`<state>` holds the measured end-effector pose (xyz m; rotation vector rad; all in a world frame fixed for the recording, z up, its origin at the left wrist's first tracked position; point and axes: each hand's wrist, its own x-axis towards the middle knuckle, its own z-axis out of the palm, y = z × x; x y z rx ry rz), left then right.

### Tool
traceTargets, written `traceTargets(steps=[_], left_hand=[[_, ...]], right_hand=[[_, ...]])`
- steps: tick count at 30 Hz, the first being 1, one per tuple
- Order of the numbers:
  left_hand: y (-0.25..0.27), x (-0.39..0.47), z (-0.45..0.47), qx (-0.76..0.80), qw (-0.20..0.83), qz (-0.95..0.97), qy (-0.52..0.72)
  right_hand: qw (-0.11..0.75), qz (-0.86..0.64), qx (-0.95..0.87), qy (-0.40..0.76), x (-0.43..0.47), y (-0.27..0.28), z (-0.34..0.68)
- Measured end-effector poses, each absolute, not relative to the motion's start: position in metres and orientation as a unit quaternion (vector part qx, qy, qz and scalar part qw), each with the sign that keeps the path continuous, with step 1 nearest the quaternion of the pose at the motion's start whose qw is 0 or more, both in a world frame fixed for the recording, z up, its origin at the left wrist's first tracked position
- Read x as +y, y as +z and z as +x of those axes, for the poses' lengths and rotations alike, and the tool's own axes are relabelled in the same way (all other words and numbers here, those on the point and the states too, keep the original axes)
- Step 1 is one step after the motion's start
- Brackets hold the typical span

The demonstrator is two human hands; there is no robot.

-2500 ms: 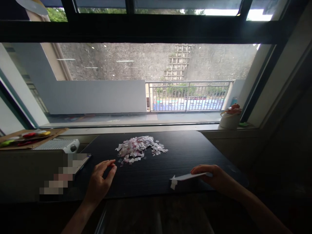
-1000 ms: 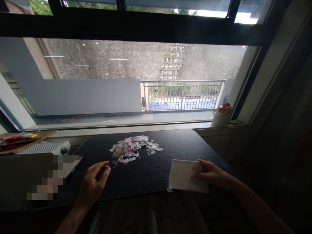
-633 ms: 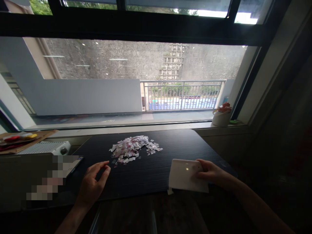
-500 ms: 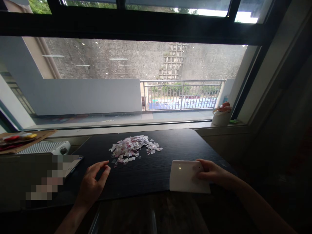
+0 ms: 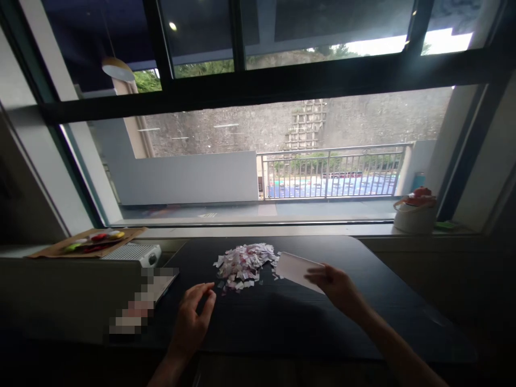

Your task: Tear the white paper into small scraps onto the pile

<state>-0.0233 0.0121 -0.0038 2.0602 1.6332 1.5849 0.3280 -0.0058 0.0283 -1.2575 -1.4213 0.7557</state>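
A heap of small cut paper pieces (image 5: 245, 264), whitish with pink and purple marks, lies on the black tabletop (image 5: 258, 328). My right hand (image 5: 338, 287) grips a thin white flat sheet (image 5: 296, 267) that looks like a plastic scraper. It is tilted, and its far left edge is at the right side of the heap. My left hand (image 5: 195, 312) rests at the near left of the heap, fingers loosely curved. A gap shows between its thumb and forefinger, with nothing visible in it.
A blurred-out flat item (image 5: 145, 301) lies at the table's left edge. Beyond it are a white slatted box (image 5: 133, 253) and a brown board (image 5: 52, 248) with colourful items. A white pot-like container (image 5: 415, 217) stands on the window sill (image 5: 282, 231).
My right hand has moved the white sheet forward to the heap's right edge and tilted it. My left hand keeps its place near the heap. The camera view has tipped up and turned left.
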Motion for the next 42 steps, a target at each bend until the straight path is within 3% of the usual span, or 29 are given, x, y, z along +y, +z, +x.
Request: traceTargets(steps=[11, 15, 25, 42], left_hand=[[-0.009, 0.014, -0.020, 0.536, 0.064, 0.641, 0.546], [-0.009, 0.014, -0.021, 0.534, 0.074, 0.638, 0.550], [-0.005, 0.013, -0.023, 0.557, 0.090, 0.621, 0.544], [-0.002, 0.011, -0.024, 0.569, 0.113, 0.600, 0.551]], right_hand=[[0.447, -0.502, -0.724, 0.153, 0.033, 0.026, 0.263], [0.457, -0.470, -0.737, 0.169, 0.013, 0.021, 0.279], [0.575, -0.518, -0.602, 0.197, -0.009, -0.011, 0.288], [0.563, -0.533, -0.561, 0.290, -0.017, -0.002, 0.284]])
